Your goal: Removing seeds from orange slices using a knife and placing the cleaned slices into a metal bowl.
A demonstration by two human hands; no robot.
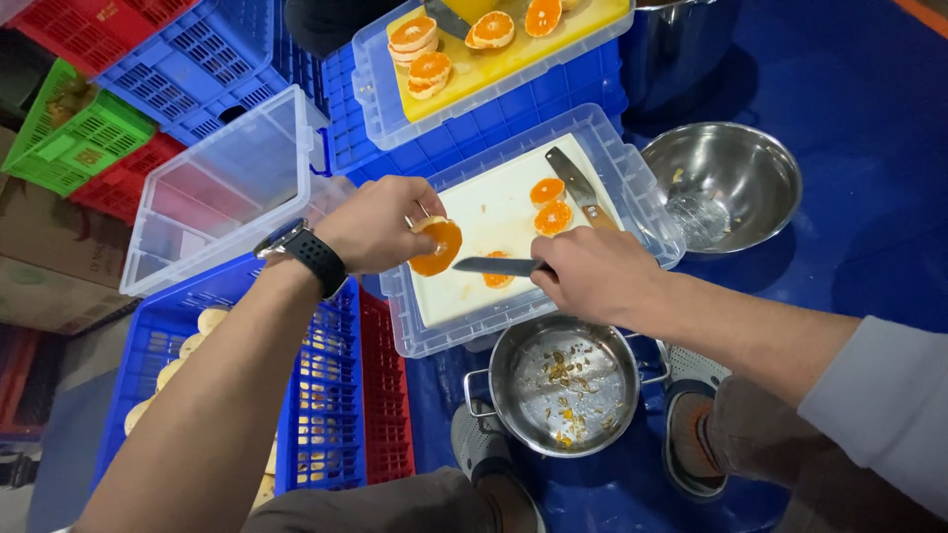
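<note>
My left hand (380, 225), with a black watch on the wrist, holds a peeled orange half (437, 247) above the left edge of a white cutting board (489, 202). My right hand (591, 271) grips a knife (499, 266) by its handle, the blade lying flat over an orange piece (497, 274) on the board. Two more orange halves (549, 205) lie cut side up farther back, beside a second knife (580, 188). The board sits in a clear plastic tray (632, 168).
A steel pot (563, 385) with seeds and scraps stands below the tray. A steel bowl (726, 183) sits at right. A yellow board (513, 54) with orange halves lies behind. An upturned clear bin (222, 188) and blue crates (326, 395) are at left.
</note>
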